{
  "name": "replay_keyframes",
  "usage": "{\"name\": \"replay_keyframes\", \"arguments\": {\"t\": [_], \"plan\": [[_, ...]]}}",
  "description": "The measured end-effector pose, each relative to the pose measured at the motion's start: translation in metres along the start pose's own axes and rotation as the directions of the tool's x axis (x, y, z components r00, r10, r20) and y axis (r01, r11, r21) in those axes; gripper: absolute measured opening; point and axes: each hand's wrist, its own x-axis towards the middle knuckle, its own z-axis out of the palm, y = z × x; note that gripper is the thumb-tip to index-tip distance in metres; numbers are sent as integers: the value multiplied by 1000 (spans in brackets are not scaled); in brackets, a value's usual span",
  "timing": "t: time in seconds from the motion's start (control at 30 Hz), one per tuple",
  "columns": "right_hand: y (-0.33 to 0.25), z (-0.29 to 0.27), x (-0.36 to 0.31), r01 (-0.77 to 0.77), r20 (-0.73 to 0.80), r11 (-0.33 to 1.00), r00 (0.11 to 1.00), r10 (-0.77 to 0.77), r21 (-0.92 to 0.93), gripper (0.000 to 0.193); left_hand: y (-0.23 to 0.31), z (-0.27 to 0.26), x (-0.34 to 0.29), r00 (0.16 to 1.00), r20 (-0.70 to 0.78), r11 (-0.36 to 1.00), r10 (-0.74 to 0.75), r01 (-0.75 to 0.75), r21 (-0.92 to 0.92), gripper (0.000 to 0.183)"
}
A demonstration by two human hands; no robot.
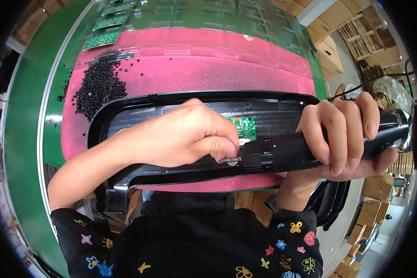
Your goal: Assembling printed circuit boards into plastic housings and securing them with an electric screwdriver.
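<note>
A black electric screwdriver (292, 152) lies sideways in my right hand (340, 134), whose fingers wrap round its body. At its left end, my left hand (199, 139) pinches the thin metal bit (230, 160) between thumb and finger. Both hands are above a long black plastic housing (171, 98) with a raised rim. Inside the housing, a green circuit board (246, 127) shows just behind the bit, partly covered by my left hand and the screwdriver.
The housing rests on a pink mat (185, 69) over a green table (30, 116). Small black screws (99, 85) lie heaped at the left. A clear plastic tray (171, 21) at the back holds several green boards (102, 41). Cardboard boxes (329, 55) stand beyond the right.
</note>
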Motion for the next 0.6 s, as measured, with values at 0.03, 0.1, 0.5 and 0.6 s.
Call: {"name": "replay_keyframes", "arguments": {"t": [0.03,0.1,0.5,0.6], "plan": [[1,2,-1,-3,11,999,1000,3,-41,31,0,-1,-2,1000,-1,1000,-2,2,0,16],[2,3,-2,13,6,998,1000,-13,-60,32,0,-1,-3,957,-285,994,-51,76,79,12],[-3,11,-12,208,45,933,978,-204,-294,35,-3,5,-5,930,-301,931,211,-97,352,21],[2,10,-11,208,61,936,978,-199,-285,36,-9,7,-6,911,-301,906,282,-150,395,21]]}}
